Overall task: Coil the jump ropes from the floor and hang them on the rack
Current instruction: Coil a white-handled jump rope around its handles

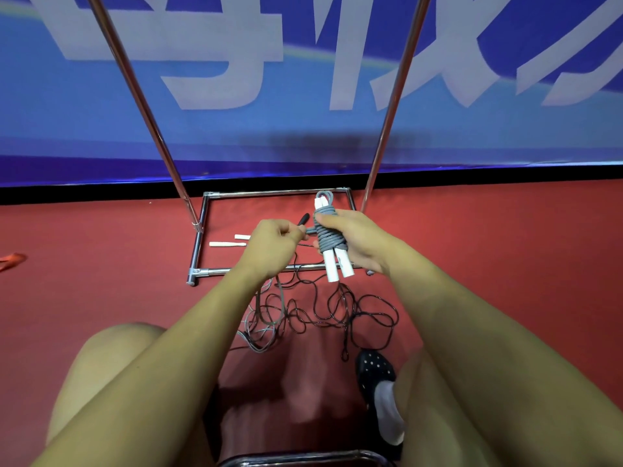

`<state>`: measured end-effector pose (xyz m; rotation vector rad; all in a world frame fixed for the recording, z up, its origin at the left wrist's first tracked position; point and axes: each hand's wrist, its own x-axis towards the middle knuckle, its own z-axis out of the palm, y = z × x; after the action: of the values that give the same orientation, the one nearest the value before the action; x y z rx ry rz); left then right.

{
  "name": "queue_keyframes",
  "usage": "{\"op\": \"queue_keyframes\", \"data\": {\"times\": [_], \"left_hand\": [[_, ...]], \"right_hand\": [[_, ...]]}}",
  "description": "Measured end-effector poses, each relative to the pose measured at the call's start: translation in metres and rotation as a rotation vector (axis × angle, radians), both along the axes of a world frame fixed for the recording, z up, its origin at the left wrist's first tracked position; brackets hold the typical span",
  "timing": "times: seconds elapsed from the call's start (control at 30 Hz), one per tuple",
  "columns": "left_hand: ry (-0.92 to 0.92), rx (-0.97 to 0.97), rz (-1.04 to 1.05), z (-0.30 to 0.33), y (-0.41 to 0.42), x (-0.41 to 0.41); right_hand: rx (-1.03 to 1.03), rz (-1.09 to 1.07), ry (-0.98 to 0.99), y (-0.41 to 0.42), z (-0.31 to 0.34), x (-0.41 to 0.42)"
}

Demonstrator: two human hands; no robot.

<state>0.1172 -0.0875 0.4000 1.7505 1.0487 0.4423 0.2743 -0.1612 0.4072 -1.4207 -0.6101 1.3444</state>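
Now: your right hand [354,239] grips grey coiled rope [328,235], handles' long axis upright; left hand [273,242] pinches rope's tail end just left of bundle; rack [276,193] ahead, beyond both hands.

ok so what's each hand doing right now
Left hand: pinches the grey rope's loose end beside the bundle.
Right hand: grips the coiled grey jump rope around its white handles.

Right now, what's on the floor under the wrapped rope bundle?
Under the grey rope bundle: the rack's base bar and tangled black rope. Hands hide the floor directly behind.
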Motion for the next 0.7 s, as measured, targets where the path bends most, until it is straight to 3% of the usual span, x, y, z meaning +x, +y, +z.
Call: {"op": "queue_keyframes", "data": {"times": [0.2, 0.33, 0.43, 0.7], "left_hand": [[0.058, 0.065, 0.051, -0.0013, -0.0023, 0.0029], [0.206, 0.104, 0.084, -0.0015, 0.0004, 0.0018], [0.219, 0.081, 0.066, -0.0002, -0.0012, 0.0023], [0.055, -0.030, -0.059, 0.0045, -0.0025, 0.0003]], "right_hand": [[0.004, -0.060, -0.228, -0.0018, -0.0050, 0.0018], [0.009, 0.033, -0.351, -0.0041, -0.0081, -0.0016], [0.037, 0.056, -0.428, -0.0032, -0.0085, -0.0036], [-0.073, -0.023, -0.202, 0.0015, -0.0041, -0.0023]]}}
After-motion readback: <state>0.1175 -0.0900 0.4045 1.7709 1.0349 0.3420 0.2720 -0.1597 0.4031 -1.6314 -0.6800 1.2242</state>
